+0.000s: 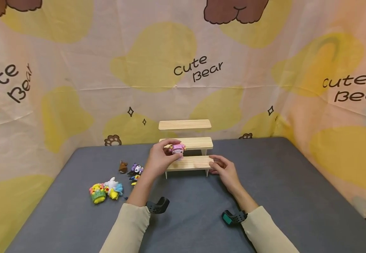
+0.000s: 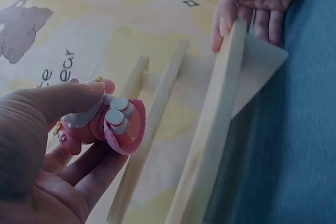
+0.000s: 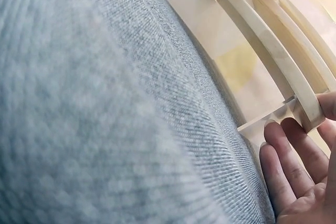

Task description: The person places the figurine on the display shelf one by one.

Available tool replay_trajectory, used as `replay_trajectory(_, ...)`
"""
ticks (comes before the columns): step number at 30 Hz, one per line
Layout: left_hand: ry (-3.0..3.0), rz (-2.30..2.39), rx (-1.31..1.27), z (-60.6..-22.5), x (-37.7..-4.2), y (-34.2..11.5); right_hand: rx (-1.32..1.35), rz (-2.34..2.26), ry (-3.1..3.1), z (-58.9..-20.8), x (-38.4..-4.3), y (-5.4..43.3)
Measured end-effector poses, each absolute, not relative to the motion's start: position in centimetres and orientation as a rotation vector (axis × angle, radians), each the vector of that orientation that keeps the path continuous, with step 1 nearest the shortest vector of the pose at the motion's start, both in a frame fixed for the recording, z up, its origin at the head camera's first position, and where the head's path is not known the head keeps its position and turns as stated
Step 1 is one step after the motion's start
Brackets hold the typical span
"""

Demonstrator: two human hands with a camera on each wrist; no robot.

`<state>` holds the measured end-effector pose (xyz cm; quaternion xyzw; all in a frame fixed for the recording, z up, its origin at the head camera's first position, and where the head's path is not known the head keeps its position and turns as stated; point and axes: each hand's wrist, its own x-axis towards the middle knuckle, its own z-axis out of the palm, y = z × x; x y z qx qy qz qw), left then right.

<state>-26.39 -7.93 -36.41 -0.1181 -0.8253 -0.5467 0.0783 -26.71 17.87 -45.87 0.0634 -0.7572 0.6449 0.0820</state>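
Gripping a pink figurine [image 1: 178, 149] between thumb and fingers, the left hand [image 1: 161, 157] appears in the head view above the lowest tier of a three-tier wooden display stand [image 1: 193, 162], which stands on the grey tablecloth [image 1: 189, 221]. The right hand [image 1: 226, 173] holds the right end of that lowest tier. To the left lie a brown figurine [image 1: 123, 167], a purple-and-black figurine [image 1: 137, 169], a yellow-and-green figurine [image 1: 98, 193] and, just beside the last, a white-and-blue figurine [image 1: 114, 188]; part of a small blue-and-yellow figurine shows near the left forearm. A fabric backdrop [image 1: 157, 73] lettered "cute Bear" hangs behind. In the left wrist view the pink figurine is tilted, its white feet facing the camera, the thumb over it and fingers beneath; whether it touches the stand I cannot tell. Beyond, the right thumb presses the end of the nearest board. In the right wrist view the thumb and fingers pinch that board's end near a pale side support [image 3: 191, 3], while ribbed blue-grey fabric [image 3: 105, 108] fills the left; something pink shows at the top edge.
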Motion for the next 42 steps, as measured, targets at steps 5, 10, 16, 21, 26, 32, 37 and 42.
replay_trajectory(5, -2.427, -1.682, -0.417, -36.2, -26.5, -6.4, 0.184, 1.936, -2.263, -46.0, -26.7, 17.9)
replay_trajectory(10, -2.369, -1.742, -0.477, -36.1, -26.7, -5.0, 0.186, 1.933, -2.266, -45.9, -26.7, 17.8)
replay_trajectory(16, -2.37, -1.763, -0.515, -36.0, -26.9, -3.3, 0.165, 1.936, -2.269, -45.8, -26.9, 17.9)
replay_trajectory(21, -2.356, -1.79, -0.547, -36.0, -27.0, -2.1, 0.169, 1.947, -2.275, -45.8, -26.9, 17.9)
replay_trajectory(26, -2.348, -1.805, -0.559, -36.3, -27.1, -1.4, 0.172, 1.953, -2.27, -45.8, -26.9, 17.9)
replay_trajectory(32, -2.376, -1.776, -0.545, -37.2, -27.4, -1.1, 0.161, 1.947, -2.277, -46.0, -27.1, 17.9)
replay_trajectory(37, -2.388, -1.76, -0.543, -37.6, -27.6, -1.0, 0.157, 1.937, -2.285, -45.9, -27.1, 17.9)
replay_trajectory(42, -2.382, -1.772, -0.539, -37.9, -27.7, -1.0, 0.15, 1.938, -2.289, -45.8, -26.9, 17.9)
